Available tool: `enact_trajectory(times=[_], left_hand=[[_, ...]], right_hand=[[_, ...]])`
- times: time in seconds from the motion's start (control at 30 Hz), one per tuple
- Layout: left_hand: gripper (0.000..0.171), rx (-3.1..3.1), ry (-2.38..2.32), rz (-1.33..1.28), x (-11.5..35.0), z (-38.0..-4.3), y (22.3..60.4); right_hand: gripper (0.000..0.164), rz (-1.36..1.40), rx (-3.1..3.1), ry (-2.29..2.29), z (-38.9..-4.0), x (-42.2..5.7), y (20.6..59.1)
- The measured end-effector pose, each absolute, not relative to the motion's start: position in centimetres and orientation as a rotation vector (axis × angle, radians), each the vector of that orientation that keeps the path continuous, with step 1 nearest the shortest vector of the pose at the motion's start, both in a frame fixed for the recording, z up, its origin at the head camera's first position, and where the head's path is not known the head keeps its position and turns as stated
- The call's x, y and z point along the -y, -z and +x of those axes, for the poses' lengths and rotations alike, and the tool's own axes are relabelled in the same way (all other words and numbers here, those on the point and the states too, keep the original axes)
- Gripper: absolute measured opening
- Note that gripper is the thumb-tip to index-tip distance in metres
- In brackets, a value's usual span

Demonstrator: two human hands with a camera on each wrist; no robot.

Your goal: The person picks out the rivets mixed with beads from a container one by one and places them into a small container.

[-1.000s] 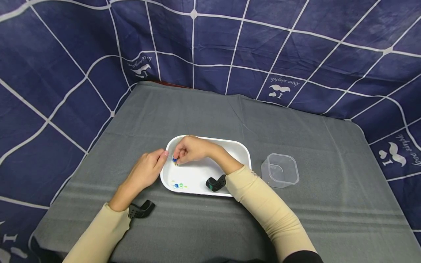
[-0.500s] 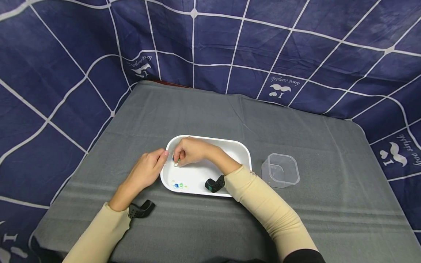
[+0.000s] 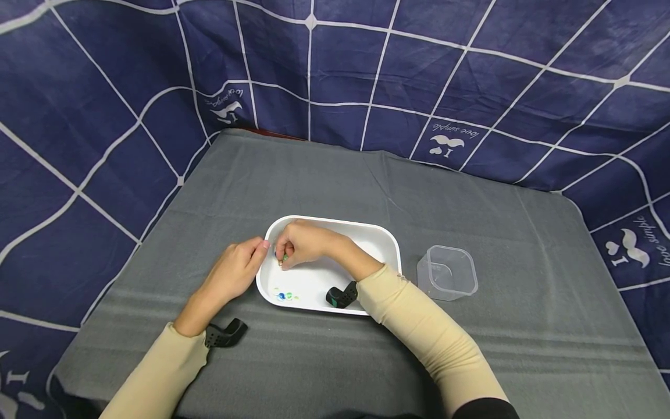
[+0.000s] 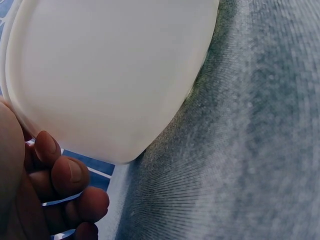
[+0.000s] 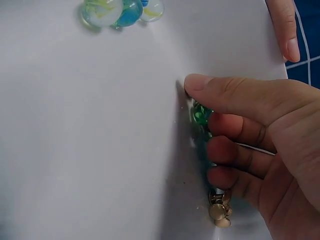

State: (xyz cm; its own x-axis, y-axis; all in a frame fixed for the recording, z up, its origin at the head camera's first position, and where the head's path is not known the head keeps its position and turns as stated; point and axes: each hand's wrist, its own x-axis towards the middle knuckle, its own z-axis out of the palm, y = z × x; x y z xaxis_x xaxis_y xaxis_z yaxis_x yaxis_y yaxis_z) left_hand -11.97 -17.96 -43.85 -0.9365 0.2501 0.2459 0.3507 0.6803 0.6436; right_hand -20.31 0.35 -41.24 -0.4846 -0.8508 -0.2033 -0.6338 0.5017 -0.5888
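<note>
My left hand (image 3: 234,270) holds the left rim of a white tray (image 3: 327,282), its thumb over the rim; in the left wrist view the curled fingers (image 4: 70,176) lie along the tray's outside. Inside the tray's left end, my right hand (image 3: 307,240) reaches down with thumb and index finger together, a small gold thumbtack at their tips. That grip is largely hidden in the right wrist view behind the thumb (image 5: 220,92). Beside the curled fingers lie a green marble (image 5: 201,115) and several gold thumbtacks (image 5: 218,211). More glass marbles (image 5: 102,11) sit in the tray's near left corner.
A clear plastic container (image 3: 447,273) stands right of the tray on the grey cloth (image 3: 335,180). A blue checked curtain (image 3: 340,70) rises behind the table and at both sides. Each wrist carries a black camera (image 3: 226,333).
My right fingertips have shifted slightly toward me at the tray's left end, closing around a small thing there. The left hand stays on the rim.
</note>
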Motion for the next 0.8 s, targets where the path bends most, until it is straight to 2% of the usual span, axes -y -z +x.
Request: enact_trajectory(times=[0.8], left_hand=[[0.036, 2.744, 1.095, -0.500, 17.97, -11.86, 43.87]], right_hand=[[0.009, -1.197, -2.189, 0.720, -20.29, -0.66, 41.05]])
